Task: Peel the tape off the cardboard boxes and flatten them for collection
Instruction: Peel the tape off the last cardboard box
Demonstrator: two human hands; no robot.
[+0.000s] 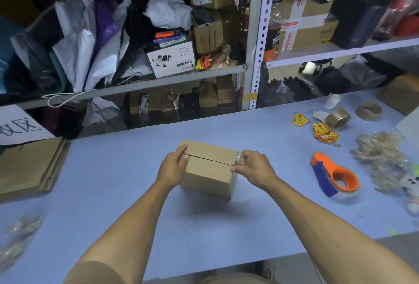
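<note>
A small brown cardboard box stands on the blue table in the middle, its two top flaps meeting at a seam. My left hand grips the box's left end, fingers over the top edge. My right hand is at the box's right end and pinches a strip of clear tape between its fingertips, just off the seam's right end.
A pile of flattened cardboard lies at the left. An orange and blue tape dispenser sits at the right, with crumpled peeled tape, tape rolls and yellow stickers behind it. Cluttered metal shelves stand behind the table.
</note>
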